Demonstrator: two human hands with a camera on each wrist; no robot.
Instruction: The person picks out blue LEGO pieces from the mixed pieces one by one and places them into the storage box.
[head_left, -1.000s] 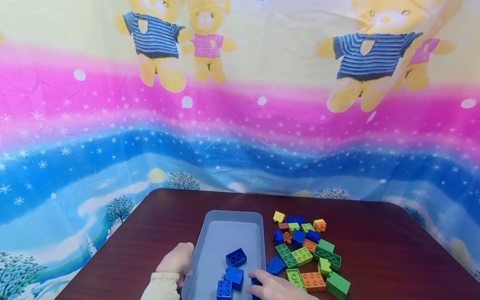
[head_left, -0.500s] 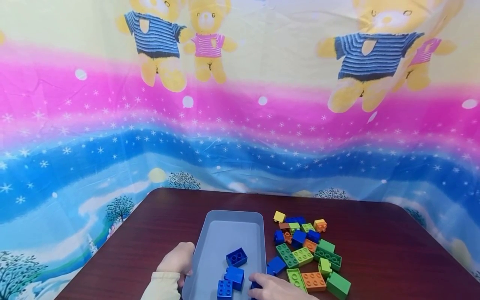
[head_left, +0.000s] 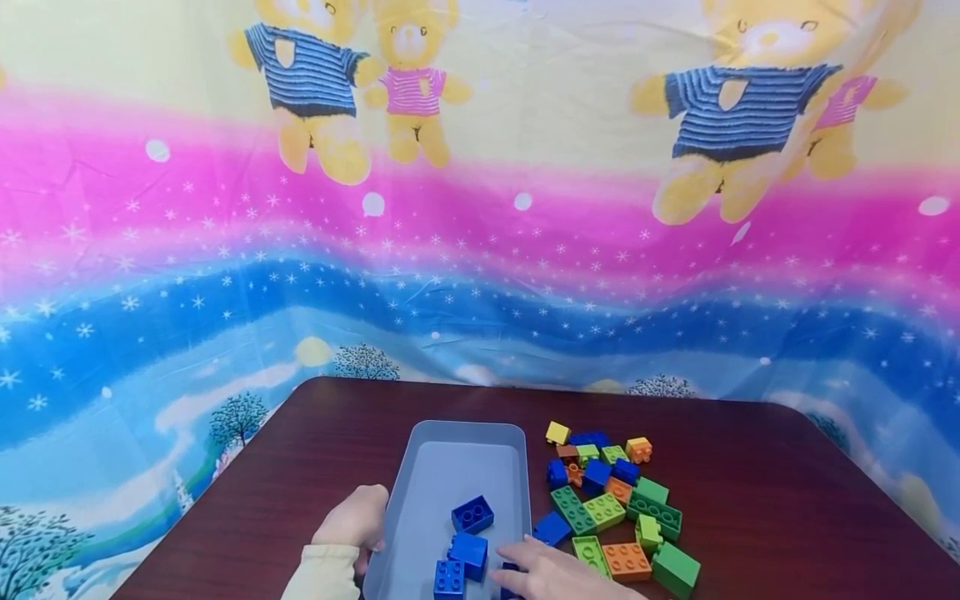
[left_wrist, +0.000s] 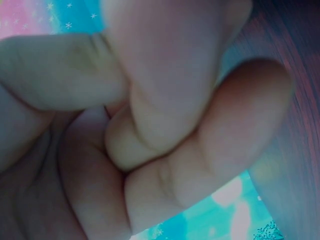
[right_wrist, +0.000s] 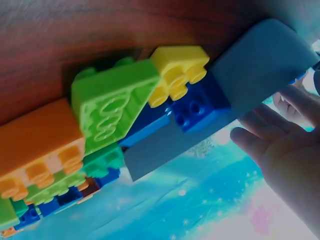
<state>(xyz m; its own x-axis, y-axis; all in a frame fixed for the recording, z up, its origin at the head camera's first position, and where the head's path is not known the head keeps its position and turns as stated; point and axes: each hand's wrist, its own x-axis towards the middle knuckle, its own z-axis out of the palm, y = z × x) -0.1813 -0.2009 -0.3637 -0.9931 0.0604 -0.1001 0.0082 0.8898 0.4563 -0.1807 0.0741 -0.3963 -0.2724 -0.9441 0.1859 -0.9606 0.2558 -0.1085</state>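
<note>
Left hand (head_left: 356,517) — lower part of the head view, left of centre, back of the hand uppermost, wrist in a pale sleeve (head_left: 322,573). Fingers folded closely in upon themselves, nothing seen within them in the left wrist view. Positioned at the left side of the tray; contact with its wall cannot be told.

Right hand (head_left: 555,571) — bottom edge of the head view, right of centre, entering from the lower right, palm down, fingers pointing left across the tray's right rim. Fingers slightly spread and nearly straight in the right wrist view, no clasp seen.

Tray (head_left: 450,468), grey, oblong, rounded corners: lower centre, near end cut off by the frame. Contents: three blue blocks (head_left: 471,553) in a loose line down its lower half, plus a partly hidden blue block (head_left: 509,575) beneath the right fingers.

Block pile (head_left: 604,511), mixed green, lime, orange, blue, yellow and brown: lower right, beside the tray.

Table (head_left: 757,492), dark reddish wood grain. Backdrop (head_left: 480,250), printed with bears and snowflakes, filling the upper frame.
</note>
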